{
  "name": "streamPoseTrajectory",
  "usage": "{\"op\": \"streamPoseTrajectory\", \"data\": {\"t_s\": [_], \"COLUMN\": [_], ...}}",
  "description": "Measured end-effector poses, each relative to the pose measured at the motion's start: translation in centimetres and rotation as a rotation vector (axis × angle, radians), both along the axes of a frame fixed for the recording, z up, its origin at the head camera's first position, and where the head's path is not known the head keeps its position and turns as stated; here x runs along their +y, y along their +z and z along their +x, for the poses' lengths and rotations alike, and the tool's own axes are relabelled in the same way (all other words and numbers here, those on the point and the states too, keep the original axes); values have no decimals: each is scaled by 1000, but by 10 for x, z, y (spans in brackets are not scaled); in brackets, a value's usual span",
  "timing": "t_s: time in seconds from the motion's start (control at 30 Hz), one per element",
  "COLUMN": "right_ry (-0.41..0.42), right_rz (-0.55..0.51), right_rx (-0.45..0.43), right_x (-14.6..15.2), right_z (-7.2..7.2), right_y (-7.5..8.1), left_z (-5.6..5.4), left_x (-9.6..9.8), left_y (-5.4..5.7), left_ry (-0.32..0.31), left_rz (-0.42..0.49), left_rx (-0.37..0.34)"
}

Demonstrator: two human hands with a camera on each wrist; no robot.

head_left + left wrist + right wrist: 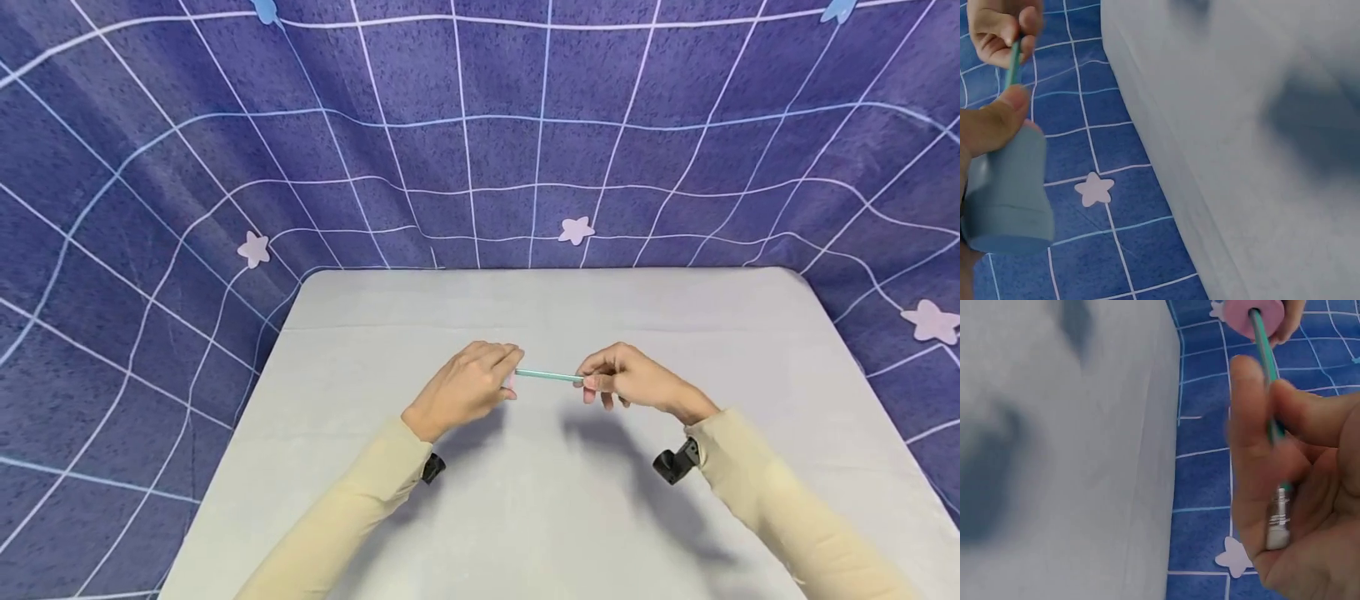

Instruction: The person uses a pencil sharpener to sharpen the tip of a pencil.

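Note:
Over the white-covered table, my left hand grips a grey-blue pencil sharpener with a waisted body. Its round pink end faces my right hand. A green pencil spans the gap between the hands, its front end inside the dark hole in that pink face. My right thumb and fingers pinch the pencil toward its back end. In the right wrist view the silvery metal band and pale eraser stick out below the pinch, near the palm. The pencil's point is hidden inside the sharpener.
The table has a pale cloth and rounded far corners. Behind it and at both sides hangs a blue curtain with a white grid and star shapes. A small black camera sits at the right wrist, another at the left.

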State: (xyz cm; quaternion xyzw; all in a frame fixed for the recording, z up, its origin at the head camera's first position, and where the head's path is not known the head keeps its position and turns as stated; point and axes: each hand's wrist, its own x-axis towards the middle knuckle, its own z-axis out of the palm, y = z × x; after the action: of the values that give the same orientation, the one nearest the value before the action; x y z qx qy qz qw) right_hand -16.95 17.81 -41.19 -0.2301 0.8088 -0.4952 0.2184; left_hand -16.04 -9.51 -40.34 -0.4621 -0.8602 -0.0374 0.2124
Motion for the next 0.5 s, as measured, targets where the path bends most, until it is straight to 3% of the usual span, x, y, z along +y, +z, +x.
{"op": "streamPoseTrajectory", "data": {"t_s": [0.07, 0.13, 0.2, 0.37, 0.5], "right_ry": [-20, -61, -104, -195, -240], "right_rz": [16, 45, 88, 177, 149], "right_rx": [43, 171, 358, 932, 1215], "right_x": [0, -2, -6, -13, -14], "right_z": [1, 4, 8, 16, 17], "right_y": [-2, -7, -11, -21, -29], "left_z": [0, -1, -3, -7, -9], "left_x": [0, -1, -3, -7, -8], "left_y": [0, 1, 2, 4, 7], "left_ry": [4, 10, 22, 56, 64], "left_rz": [0, 16, 45, 111, 131], "left_rx": [-14, -55, -114, -263, -394]}}
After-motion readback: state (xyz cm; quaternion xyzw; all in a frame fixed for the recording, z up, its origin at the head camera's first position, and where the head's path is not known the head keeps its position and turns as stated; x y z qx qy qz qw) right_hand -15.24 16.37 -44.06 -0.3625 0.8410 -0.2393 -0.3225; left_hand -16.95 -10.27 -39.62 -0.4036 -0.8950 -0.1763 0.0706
